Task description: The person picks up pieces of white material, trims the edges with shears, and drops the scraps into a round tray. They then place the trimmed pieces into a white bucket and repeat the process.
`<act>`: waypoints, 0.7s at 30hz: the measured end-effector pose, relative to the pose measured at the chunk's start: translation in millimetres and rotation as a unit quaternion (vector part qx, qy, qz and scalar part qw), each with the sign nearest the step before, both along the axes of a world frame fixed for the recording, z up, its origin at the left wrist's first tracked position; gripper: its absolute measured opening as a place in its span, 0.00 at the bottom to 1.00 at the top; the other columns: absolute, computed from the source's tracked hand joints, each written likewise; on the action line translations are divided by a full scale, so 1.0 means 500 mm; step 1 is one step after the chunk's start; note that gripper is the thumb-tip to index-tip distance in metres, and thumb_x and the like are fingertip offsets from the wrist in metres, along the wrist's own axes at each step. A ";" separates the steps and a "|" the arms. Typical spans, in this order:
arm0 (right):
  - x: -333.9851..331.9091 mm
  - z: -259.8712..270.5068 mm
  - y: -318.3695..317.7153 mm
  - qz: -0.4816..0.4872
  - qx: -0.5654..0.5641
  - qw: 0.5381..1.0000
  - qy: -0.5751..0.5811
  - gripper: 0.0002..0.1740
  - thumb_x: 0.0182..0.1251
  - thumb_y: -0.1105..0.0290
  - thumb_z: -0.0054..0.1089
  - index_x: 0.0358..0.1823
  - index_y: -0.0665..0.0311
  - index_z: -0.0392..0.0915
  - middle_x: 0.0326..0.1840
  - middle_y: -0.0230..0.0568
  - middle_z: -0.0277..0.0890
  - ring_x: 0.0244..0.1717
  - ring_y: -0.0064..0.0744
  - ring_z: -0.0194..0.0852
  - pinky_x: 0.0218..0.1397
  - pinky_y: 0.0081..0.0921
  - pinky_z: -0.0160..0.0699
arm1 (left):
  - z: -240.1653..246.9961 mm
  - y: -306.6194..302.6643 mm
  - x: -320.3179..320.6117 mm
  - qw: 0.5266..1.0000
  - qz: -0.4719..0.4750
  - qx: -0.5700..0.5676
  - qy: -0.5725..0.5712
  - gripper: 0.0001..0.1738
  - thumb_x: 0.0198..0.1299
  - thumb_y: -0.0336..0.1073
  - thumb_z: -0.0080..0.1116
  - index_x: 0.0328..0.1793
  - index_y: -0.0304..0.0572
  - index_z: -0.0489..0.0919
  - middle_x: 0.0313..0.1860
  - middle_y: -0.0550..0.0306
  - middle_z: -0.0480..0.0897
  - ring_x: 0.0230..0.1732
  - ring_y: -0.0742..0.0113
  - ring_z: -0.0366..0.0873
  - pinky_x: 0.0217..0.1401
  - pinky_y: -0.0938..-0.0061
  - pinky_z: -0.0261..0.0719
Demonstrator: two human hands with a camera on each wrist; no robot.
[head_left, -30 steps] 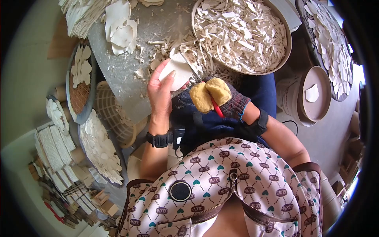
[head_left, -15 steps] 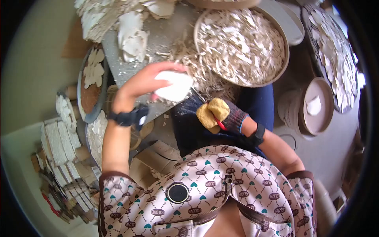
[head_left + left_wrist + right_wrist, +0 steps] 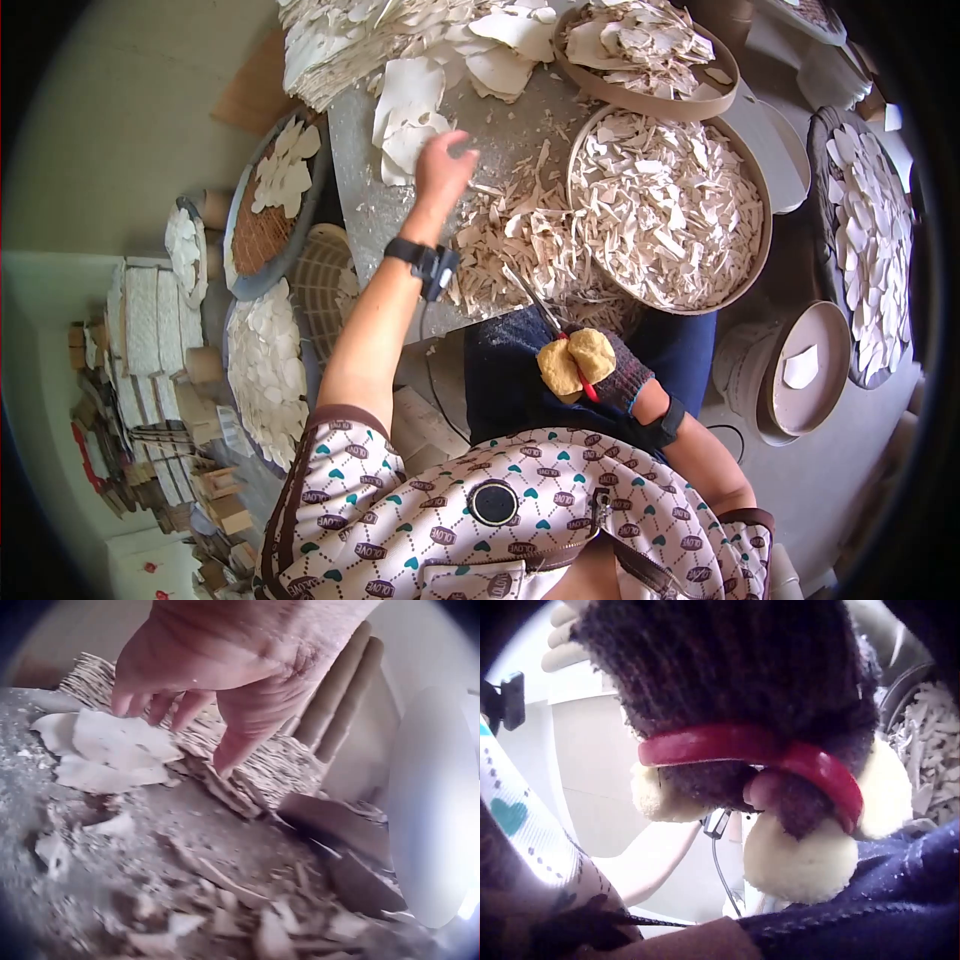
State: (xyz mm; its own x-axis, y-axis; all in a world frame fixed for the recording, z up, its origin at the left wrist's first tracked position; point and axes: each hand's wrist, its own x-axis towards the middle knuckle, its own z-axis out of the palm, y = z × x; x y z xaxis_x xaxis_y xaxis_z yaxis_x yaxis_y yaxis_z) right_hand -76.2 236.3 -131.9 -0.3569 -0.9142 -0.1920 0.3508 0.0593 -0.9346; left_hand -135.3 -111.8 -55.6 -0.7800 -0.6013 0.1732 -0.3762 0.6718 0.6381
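My bare left hand (image 3: 443, 175) reaches over the grey table with nothing in its grasp. Beside it lies a small overlapping pile of thin, pale, irregular slices (image 3: 408, 100). In the left wrist view the fingers of that hand (image 3: 225, 667) point down, spread apart, close over the slices (image 3: 120, 746). My right hand (image 3: 625, 378), in a dark knitted glove, grips scissors (image 3: 545, 310) above the lap. Their red handles (image 3: 705, 744) are wrapped in yellow sponge padding (image 3: 592, 354), and the blades point toward the table edge.
Trimmed scraps (image 3: 520, 240) cover the table's near part. A round tray (image 3: 768, 215) of scraps stands right, under another tray (image 3: 715, 105). A tall stack of slices (image 3: 340, 50) is at the back. A bucket (image 3: 840, 370) with one slice stands right, slice-covered racks (image 3: 268, 370) left.
My left hand has put the pale slice out of its grasp and moved forward to the pile. The right hand with the scissors stays over the lap. The head view has shifted.
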 end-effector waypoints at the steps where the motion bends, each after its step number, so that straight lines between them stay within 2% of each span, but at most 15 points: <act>1: 0.001 0.004 -0.002 0.000 0.008 1.000 -0.010 0.16 0.50 0.63 0.63 0.39 0.62 0.75 0.34 0.44 0.77 0.38 0.44 0.76 0.41 0.31 0.77 | -0.005 -0.035 0.003 0.997 0.035 -0.062 -0.029 0.28 0.46 0.42 0.66 0.53 0.36 0.75 0.53 0.41 0.75 0.57 0.54 0.70 0.59 0.62 0.67; 3: -0.013 0.038 -0.014 0.015 0.012 0.999 0.050 0.14 0.52 0.65 0.61 0.39 0.63 0.75 0.34 0.46 0.77 0.35 0.45 0.77 0.39 0.32 0.77 | -0.038 -0.093 -0.002 0.966 0.125 -0.203 -0.104 0.50 0.38 0.57 0.69 0.63 0.31 0.63 0.61 0.30 0.65 0.66 0.39 0.58 0.66 0.55 0.58; 5: -0.018 0.054 -0.020 0.030 0.014 0.996 0.085 0.13 0.54 0.67 0.59 0.39 0.65 0.75 0.33 0.47 0.77 0.34 0.45 0.77 0.38 0.32 0.77 | -0.080 -0.126 -0.003 0.954 0.211 -0.135 -0.164 0.58 0.37 0.62 0.68 0.69 0.39 0.54 0.67 0.25 0.53 0.67 0.29 0.51 0.65 0.45 0.54; 6: -0.025 0.063 -0.025 0.052 0.017 0.996 0.068 0.13 0.56 0.67 0.57 0.39 0.67 0.75 0.34 0.46 0.78 0.34 0.42 0.78 0.37 0.31 0.77 | -0.102 -0.155 0.003 0.969 0.185 -0.085 -0.138 0.55 0.37 0.61 0.68 0.69 0.46 0.54 0.68 0.26 0.52 0.67 0.30 0.52 0.64 0.44 0.57; 7: -0.031 0.071 -0.029 0.073 0.022 0.996 0.051 0.13 0.58 0.67 0.56 0.40 0.69 0.75 0.35 0.45 0.79 0.34 0.39 0.79 0.37 0.30 0.78 | -0.082 -0.142 0.007 0.962 0.197 -0.126 -0.138 0.50 0.38 0.59 0.67 0.66 0.48 0.60 0.64 0.32 0.62 0.65 0.37 0.58 0.64 0.51 0.60; 8: -0.025 0.091 -0.032 0.053 0.009 0.976 -0.212 0.14 0.62 0.67 0.53 0.41 0.72 0.73 0.39 0.45 0.79 0.38 0.36 0.79 0.41 0.29 0.79 | -0.051 -0.128 0.015 0.967 0.197 -0.091 -0.133 0.42 0.40 0.52 0.66 0.63 0.48 0.64 0.59 0.36 0.67 0.61 0.41 0.65 0.61 0.54 0.65; 9: -0.021 0.075 -0.030 0.045 0.008 0.959 -0.280 0.14 0.64 0.67 0.52 0.43 0.74 0.73 0.41 0.46 0.78 0.39 0.36 0.79 0.43 0.30 0.79 | -0.061 -0.126 0.025 0.974 0.183 -0.130 -0.040 0.20 0.42 0.39 0.61 0.44 0.43 0.73 0.44 0.40 0.75 0.49 0.42 0.72 0.50 0.52 0.71; 10: -0.023 0.059 -0.030 0.032 0.010 0.938 -0.344 0.15 0.65 0.68 0.51 0.44 0.75 0.72 0.42 0.47 0.78 0.40 0.36 0.79 0.45 0.30 0.79 | -0.053 -0.120 0.040 0.973 0.166 -0.163 0.012 0.13 0.43 0.34 0.58 0.38 0.42 0.74 0.40 0.41 0.76 0.46 0.43 0.73 0.47 0.53 0.72; 12: -0.021 0.084 -0.037 0.026 0.039 0.958 -0.284 0.13 0.66 0.69 0.50 0.44 0.73 0.72 0.43 0.46 0.77 0.44 0.35 0.78 0.48 0.30 0.78 | -0.042 -0.122 0.079 0.977 0.158 -0.137 0.051 0.09 0.48 0.33 0.55 0.37 0.40 0.75 0.39 0.42 0.77 0.43 0.45 0.75 0.45 0.58 0.74; 14: -0.031 0.079 -0.037 0.130 0.112 0.985 -0.002 0.14 0.66 0.65 0.50 0.44 0.71 0.72 0.43 0.42 0.75 0.44 0.37 0.75 0.49 0.36 0.76 | -0.016 -0.115 0.130 0.958 0.198 -0.152 0.143 0.09 0.54 0.31 0.50 0.40 0.38 0.76 0.40 0.42 0.78 0.37 0.47 0.78 0.42 0.60 0.76; 16: -0.025 0.083 -0.041 0.106 0.115 0.988 0.005 0.15 0.66 0.63 0.50 0.43 0.70 0.73 0.42 0.43 0.75 0.43 0.37 0.75 0.48 0.35 0.76 | -0.029 -0.121 0.179 0.947 0.210 0.027 0.243 0.12 0.59 0.33 0.48 0.45 0.34 0.74 0.38 0.46 0.80 0.36 0.53 0.80 0.35 0.65 0.79; 17: -0.023 0.084 -0.045 0.101 0.099 0.988 -0.057 0.16 0.65 0.62 0.50 0.43 0.70 0.73 0.41 0.43 0.76 0.42 0.37 0.75 0.48 0.35 0.76 | -0.035 -0.120 0.197 0.927 0.206 0.117 0.291 0.14 0.61 0.34 0.46 0.47 0.32 0.73 0.37 0.48 0.81 0.35 0.56 0.82 0.31 0.67 0.80; 18: -0.022 0.085 -0.049 0.096 0.085 0.985 -0.119 0.17 0.65 0.61 0.51 0.43 0.70 0.73 0.40 0.43 0.76 0.41 0.37 0.75 0.47 0.34 0.76 | 0.022 -0.054 0.224 0.837 0.184 0.349 0.380 0.17 0.65 0.37 0.43 0.52 0.31 0.70 0.39 0.46 0.81 0.35 0.58 0.83 0.26 0.72 0.82; 20: -0.028 0.089 -0.073 0.085 0.016 0.926 -0.366 0.19 0.64 0.58 0.52 0.42 0.70 0.73 0.39 0.43 0.76 0.40 0.37 0.76 0.45 0.33 0.77 | 0.039 -0.002 0.279 0.756 0.141 0.546 0.333 0.20 0.66 0.39 0.43 0.57 0.31 0.67 0.46 0.43 0.79 0.40 0.50 0.82 0.37 0.66 0.84; 21: -0.020 0.105 -0.090 0.090 -0.037 0.949 -0.301 0.22 0.62 0.54 0.52 0.40 0.70 0.74 0.35 0.43 0.76 0.36 0.37 0.76 0.41 0.32 0.76 | 0.032 0.015 0.302 0.707 0.067 0.613 0.345 0.20 0.64 0.35 0.46 0.59 0.32 0.67 0.48 0.44 0.78 0.43 0.49 0.81 0.44 0.65 0.83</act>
